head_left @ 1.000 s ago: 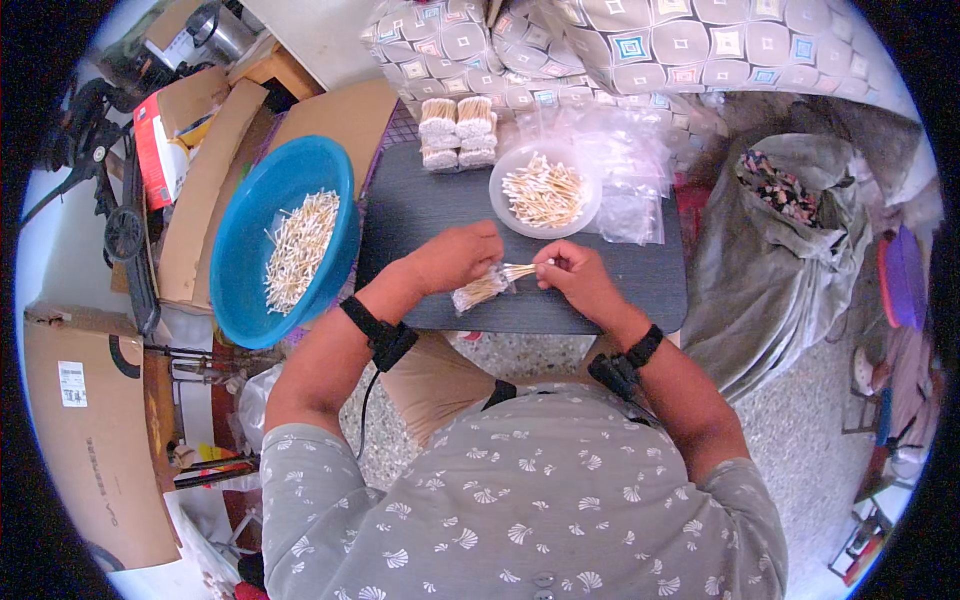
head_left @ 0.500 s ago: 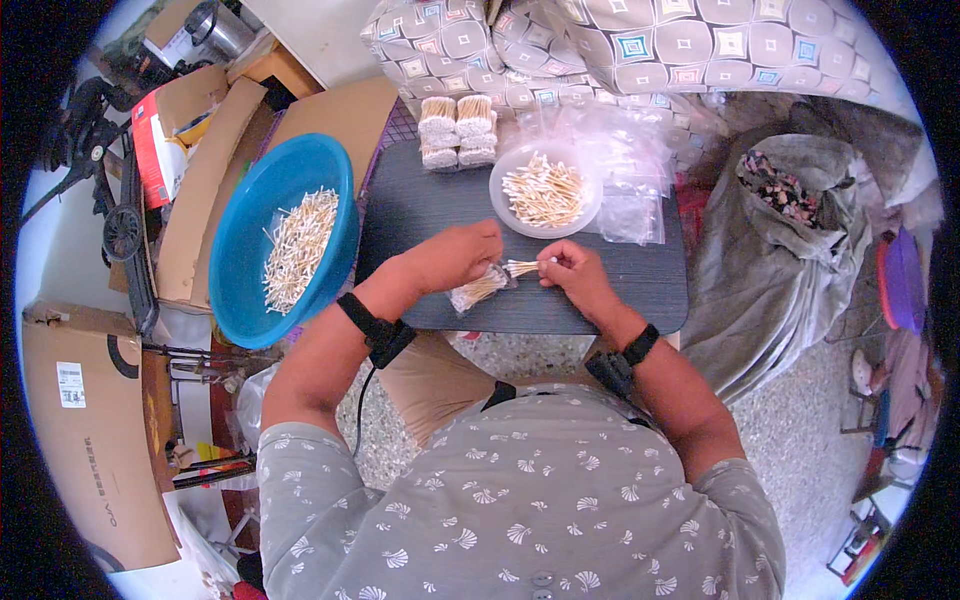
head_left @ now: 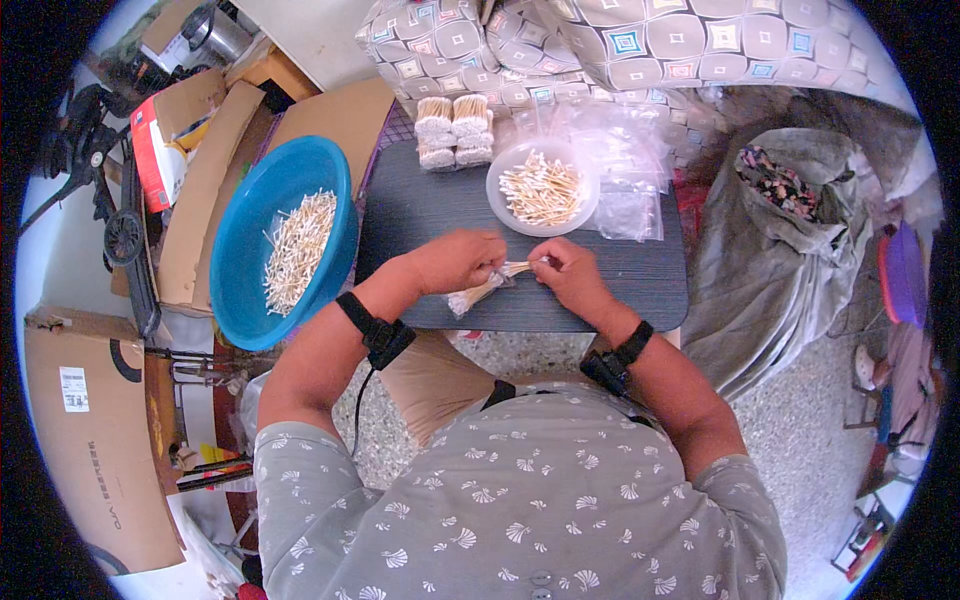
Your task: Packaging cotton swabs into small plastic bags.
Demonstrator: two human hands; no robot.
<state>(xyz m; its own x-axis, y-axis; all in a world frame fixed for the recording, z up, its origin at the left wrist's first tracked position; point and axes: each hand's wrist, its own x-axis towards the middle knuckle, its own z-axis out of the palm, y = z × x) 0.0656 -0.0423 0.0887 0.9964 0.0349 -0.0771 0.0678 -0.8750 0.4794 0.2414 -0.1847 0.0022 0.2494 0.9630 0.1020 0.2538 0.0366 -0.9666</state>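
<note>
- A dark table point(head_left: 425, 205) is set on a speckled floor point(head_left: 800, 440), with patterned cloth point(head_left: 700, 40) draped beyond it and a grey sack point(head_left: 765, 270) slumped on the right.
- A blue basin point(head_left: 226, 265), left of the table, is partly filled with loose swabs point(head_left: 300, 250); more are heaped in a white bowl point(head_left: 588, 205).
- Stacked swab bundles point(head_left: 453, 132) are placed left of the bowl, flat clear bags point(head_left: 630, 180) right of it.
- A small swab-filled bag point(head_left: 472, 298) is held tilted over the table's near edge by the left hand point(head_left: 462, 262), its fingers curled closed.
- Swab ends at the bag's mouth are pinched by the right hand point(head_left: 572, 275).
</note>
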